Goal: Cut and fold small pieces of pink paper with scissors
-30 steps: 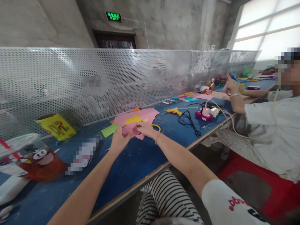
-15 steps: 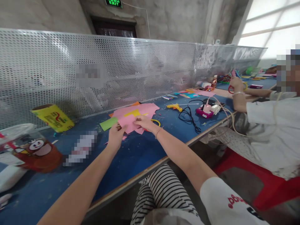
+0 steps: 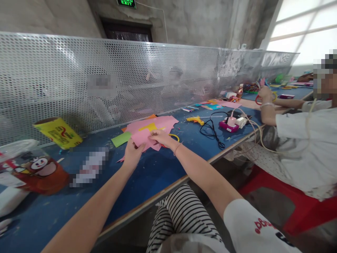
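Note:
My left hand (image 3: 133,154) grips the lower left edge of a pink sheet of paper (image 3: 141,136), thumb on top. At the sheet's right side my right hand (image 3: 164,138) pinches it between thumb and fingers. Behind lie more pink paper (image 3: 168,122), a yellow piece (image 3: 149,127) and a green piece (image 3: 121,139). A yellow loop (image 3: 176,136), which looks like a scissors handle, shows just past my right hand; the rest of it is hidden. A small pink scrap (image 3: 120,160) lies left of my left hand.
A drink cup (image 3: 50,175) and a yellow packet (image 3: 59,133) stand on the left. To the right are a yellow glue gun (image 3: 195,120), a black cable (image 3: 212,131) and a purple power strip (image 3: 228,126). A mesh divider (image 3: 158,80) runs behind. A co-worker (image 3: 302,126) sits at right holding scissors.
My left hand has shifted slightly right, its thumb further over the pink sheet. The right hand keeps its pinch in nearly the same place.

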`<state>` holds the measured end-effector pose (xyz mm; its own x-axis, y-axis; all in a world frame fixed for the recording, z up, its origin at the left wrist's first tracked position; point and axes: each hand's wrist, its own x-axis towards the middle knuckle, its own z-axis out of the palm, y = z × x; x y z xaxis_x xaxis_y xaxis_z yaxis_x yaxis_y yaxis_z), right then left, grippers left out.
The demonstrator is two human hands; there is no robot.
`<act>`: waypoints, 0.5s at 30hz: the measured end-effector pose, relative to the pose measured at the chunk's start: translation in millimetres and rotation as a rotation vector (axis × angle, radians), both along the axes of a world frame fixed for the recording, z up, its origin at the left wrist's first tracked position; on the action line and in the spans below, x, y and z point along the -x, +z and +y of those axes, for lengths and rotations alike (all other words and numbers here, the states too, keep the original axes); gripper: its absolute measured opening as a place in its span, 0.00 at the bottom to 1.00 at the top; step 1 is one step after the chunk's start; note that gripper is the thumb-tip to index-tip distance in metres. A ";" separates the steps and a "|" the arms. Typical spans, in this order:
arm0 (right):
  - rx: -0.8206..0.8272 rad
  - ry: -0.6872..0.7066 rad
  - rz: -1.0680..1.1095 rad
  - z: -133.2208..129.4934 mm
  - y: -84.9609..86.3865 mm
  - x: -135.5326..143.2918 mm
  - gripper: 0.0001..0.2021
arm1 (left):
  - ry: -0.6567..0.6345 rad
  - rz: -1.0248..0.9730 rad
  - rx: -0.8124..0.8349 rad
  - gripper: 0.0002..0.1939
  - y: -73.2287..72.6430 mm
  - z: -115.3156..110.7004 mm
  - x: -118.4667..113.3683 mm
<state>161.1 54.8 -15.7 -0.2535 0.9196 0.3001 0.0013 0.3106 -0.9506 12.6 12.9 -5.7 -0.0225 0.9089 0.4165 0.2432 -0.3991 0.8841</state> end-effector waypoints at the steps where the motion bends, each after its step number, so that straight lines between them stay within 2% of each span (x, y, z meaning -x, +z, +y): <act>1: 0.011 -0.004 -0.008 0.2 0.1 -0.2 0.06 | 0.005 0.003 0.000 0.27 0.0 -0.5 -0.5; 8: -0.056 -0.035 -0.033 -0.4 1.7 -1.2 0.05 | -0.044 -0.002 0.041 0.28 -2.2 -2.7 -1.3; 15: 0.008 -0.006 0.013 -0.2 2.6 -1.2 0.04 | -0.057 0.043 0.073 0.27 2.4 -1.1 1.5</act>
<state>162.4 54.7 -13.1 -0.2439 0.9235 0.2960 -0.0087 0.3031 -0.9529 11.1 11.8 -3.2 0.0464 0.9363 0.3482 0.2607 -0.3478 0.9006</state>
